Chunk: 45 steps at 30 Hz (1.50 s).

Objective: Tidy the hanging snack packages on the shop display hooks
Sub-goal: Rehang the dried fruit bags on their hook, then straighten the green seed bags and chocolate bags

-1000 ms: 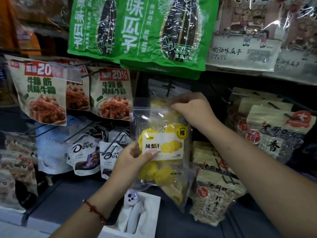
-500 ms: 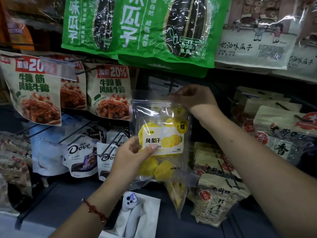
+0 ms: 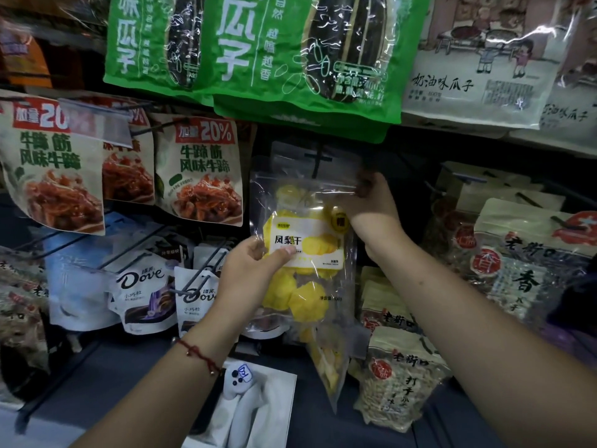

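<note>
A clear bag of yellow dried pineapple (image 3: 303,247) with a white label hangs in the middle of the display. My left hand (image 3: 255,273) grips its left edge at label height, thumb on the front. My right hand (image 3: 371,202) pinches the bag's upper right corner beside a dark display hook (image 3: 318,160). More clear pineapple bags (image 3: 326,360) hang behind and below it, partly hidden.
Green melon-seed bags (image 3: 274,59) hang above. Beef-tendon snack bags (image 3: 203,176) and Dove pouches (image 3: 145,292) hang to the left on metal hooks. Beige seed bags (image 3: 523,253) fill the right. A white box with a small white figure (image 3: 242,386) sits below.
Both hands have lifted the pineapple bag upward toward the hook. The bag now hangs flatter, and the bags behind it show below it.
</note>
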{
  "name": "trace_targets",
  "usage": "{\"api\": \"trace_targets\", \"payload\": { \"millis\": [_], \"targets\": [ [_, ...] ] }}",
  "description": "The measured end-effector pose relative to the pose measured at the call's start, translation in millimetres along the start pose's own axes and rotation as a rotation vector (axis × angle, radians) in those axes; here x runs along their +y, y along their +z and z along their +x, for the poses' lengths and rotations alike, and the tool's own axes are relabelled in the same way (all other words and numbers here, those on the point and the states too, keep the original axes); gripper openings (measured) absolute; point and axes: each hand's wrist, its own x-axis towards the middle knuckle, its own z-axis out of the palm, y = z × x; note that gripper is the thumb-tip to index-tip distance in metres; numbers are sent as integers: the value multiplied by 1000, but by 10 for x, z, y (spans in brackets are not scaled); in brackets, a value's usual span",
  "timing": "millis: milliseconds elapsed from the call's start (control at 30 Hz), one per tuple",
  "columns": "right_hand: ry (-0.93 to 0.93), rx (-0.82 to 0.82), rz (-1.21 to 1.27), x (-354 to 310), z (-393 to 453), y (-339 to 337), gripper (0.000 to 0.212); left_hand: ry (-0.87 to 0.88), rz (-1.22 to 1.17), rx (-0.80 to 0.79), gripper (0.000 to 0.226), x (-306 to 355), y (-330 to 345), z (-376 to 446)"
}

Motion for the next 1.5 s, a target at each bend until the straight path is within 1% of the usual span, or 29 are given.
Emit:
{"api": "trace_targets", "payload": {
  "millis": [67, 133, 200, 267, 367, 400, 467, 533, 567, 633, 700, 767, 800, 967, 1100, 1167, 1267, 1367, 1500],
  "targets": [
    [41, -32, -36, 100, -118, -27, 63, 5, 20, 2, 41, 0, -3, 57],
    [67, -61, -76, 226, -211, -38, 75, 16, 18, 14, 26, -19, 11, 98],
    [48, -78, -126, 312, -273, -23, 78, 35, 30, 43, 18, -38, 36, 134],
    [18, -89, -163, 356, -271, 4, 80, 41, 62, 69, 24, -53, 59, 177],
    [9, -85, -214, 419, -212, 33, 82, 43, 87, 80, 47, -94, 95, 207],
    [5, -82, -232, 436, -206, 29, 83, 48, 109, 75, 47, -120, 105, 211],
    [0, -88, -250, 468, -215, 5, 87, 72, 166, 59, 35, -175, 111, 189],
    [3, -99, -263, 484, -234, -18, 93, 74, 173, 30, 30, -228, 86, 166],
    [0, -100, -275, 486, -245, -31, 95, 79, 180, 13, 35, -238, 72, 146],
    [-23, -94, -307, 476, -276, -60, 95, 91, 234, -6, 60, -253, 36, 98],
    [-48, -93, -354, 453, -343, -103, 94, 118, 301, -1, 78, -225, -23, 19],
    [-76, -109, -432, 434, -437, -154, 94, 164, 382, 7, 92, -211, -103, -46],
    [-105, -122, -478, 432, -480, -176, 94, 191, 433, 9, 93, -192, -152, -79],
    [-232, -179, -645, 379, -693, -257, 89, 322, 731, -16, 76, -94, -420, -185],
    [-345, -334, -915, 258, -864, -339, 78, 272, 1018, -46, 78, 95, -623, -257],
    [-366, -400, -1004, 192, -897, -347, 77, 255, 1138, -73, 87, 160, -720, -309],
    [-341, -488, -1050, 69, -944, -313, 77, 207, 1339, -124, 100, 249, -884, -381],
    [-327, -584, -1037, -76, -1018, -208, 79, 166, 1490, -144, 98, 408, -1080, -436],
    [-293, -676, -948, -291, -1126, 10, 78, 103, 1586, -140, 98, 627, -1404, -552]
  ]
}}
